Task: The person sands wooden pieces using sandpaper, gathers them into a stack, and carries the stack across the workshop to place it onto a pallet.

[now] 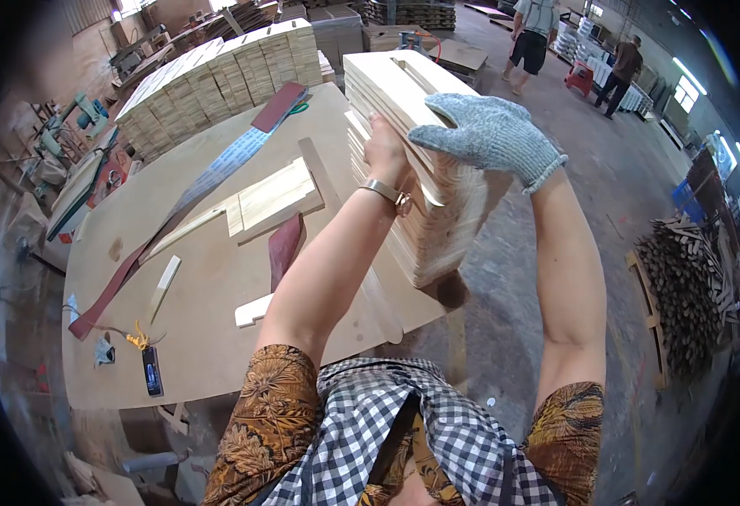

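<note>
A tall stack of pale wooden boards [450, 223] with slots in them stands at the right edge of the worktable [193, 354]. My bare left hand [387, 153], with a watch at the wrist, is against the stack's left side, fingers pointing up and partly hidden. On my right hand [488, 135] is a grey knitted glove; it lies over the stack's upper right part, thumb apart from the fingers. Left of my left forearm, light wooden pieces [273, 201] and a dark red sanding strip [284, 249] lie on the table.
A long sanding belt [218, 169] crosses the table near a block of stacked slats [218, 84]. A phone-like device [151, 371] lies at the front left. Two people [532, 42] [621, 76] are in the background. A pile of dark sticks [682, 295] is at the right.
</note>
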The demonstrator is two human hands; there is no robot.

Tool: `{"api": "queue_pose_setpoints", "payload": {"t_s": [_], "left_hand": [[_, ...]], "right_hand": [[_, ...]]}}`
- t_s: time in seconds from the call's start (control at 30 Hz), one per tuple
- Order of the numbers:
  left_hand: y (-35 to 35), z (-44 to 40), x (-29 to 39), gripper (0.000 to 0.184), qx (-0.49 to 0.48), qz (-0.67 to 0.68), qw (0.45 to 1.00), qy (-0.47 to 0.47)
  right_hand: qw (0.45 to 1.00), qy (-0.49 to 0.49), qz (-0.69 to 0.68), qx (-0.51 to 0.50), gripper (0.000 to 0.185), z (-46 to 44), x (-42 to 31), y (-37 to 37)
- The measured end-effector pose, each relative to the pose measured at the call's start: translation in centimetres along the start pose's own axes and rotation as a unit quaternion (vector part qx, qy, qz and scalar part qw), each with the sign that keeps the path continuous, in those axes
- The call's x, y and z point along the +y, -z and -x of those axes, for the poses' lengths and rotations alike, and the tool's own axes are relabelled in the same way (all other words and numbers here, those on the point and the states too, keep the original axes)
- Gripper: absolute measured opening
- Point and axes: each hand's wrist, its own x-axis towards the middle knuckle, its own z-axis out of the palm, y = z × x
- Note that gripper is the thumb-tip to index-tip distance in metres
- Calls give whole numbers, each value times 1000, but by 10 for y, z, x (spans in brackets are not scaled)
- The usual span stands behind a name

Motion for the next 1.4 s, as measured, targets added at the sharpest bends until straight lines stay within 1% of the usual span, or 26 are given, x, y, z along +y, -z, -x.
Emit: {"api": "queue_pose_setpoints", "payload": {"t_s": [0.03,0.13,0.2,0.23,0.33,0.37,0.4,0.5,0.6,0.7,0.8,0.83,0.93,0.97,1.03,1.13,1.17,1.27,1.33,1.37,1.4], "left_hand": [[-9,14,5,63,26,33,999,4],[-16,27,8,61,60,-6,998,-1],[-1,18,10,61,44,-72,996,13],[0,23,17,61,36,-106,994,20],[-12,43,27,70,137,-182,973,-15],[-9,38,26,69,133,-184,974,-10],[-2,27,26,68,134,-233,963,-3],[11,18,31,63,135,-341,930,20],[20,21,35,61,17,-281,959,21],[28,22,18,63,27,-213,974,-77],[22,36,9,65,16,-140,974,-180],[32,25,2,68,-19,-159,973,-164],[30,36,8,74,-64,-135,973,-174],[29,37,11,74,-75,-133,971,-183],[28,32,16,74,-80,-152,957,-234],[26,18,23,74,-73,-214,915,-333],[26,12,25,74,-70,-235,900,-360],[29,2,25,74,-61,-272,870,-407],[35,1,22,74,-69,-260,875,-402],[38,1,21,76,-85,-209,900,-372],[42,-1,21,76,-84,-219,900,-368]], "right_hand": [[1000,-2,0,0,78,-1,0,0],[1000,-6,5,7,76,-1,0,-3],[1000,-3,3,20,76,0,2,-7],[1000,14,9,24,76,-1,5,-10],[997,58,18,39,77,-5,12,-16],[997,66,16,45,77,-5,12,-18],[996,74,14,50,77,-5,11,-18],[999,17,40,17,76,0,-11,-11],[999,7,40,-16,79,1,-15,-7],[999,-4,43,-5,78,0,-19,-8],[999,36,30,24,70,4,-20,-4],[998,45,27,40,71,4,-16,-8],[992,94,17,79,72,4,1,-18],[994,74,7,76,71,5,-2,-17],[997,31,-14,71,70,11,-12,-10],[993,52,-37,98,68,13,-11,-11],[994,46,-40,92,67,14,-13,-8],[994,21,-59,91,66,16,-12,-1],[986,13,-111,123,58,17,-7,5],[979,-1,-148,138,56,17,0,5],[971,-15,-185,151,54,15,5,6]]}}
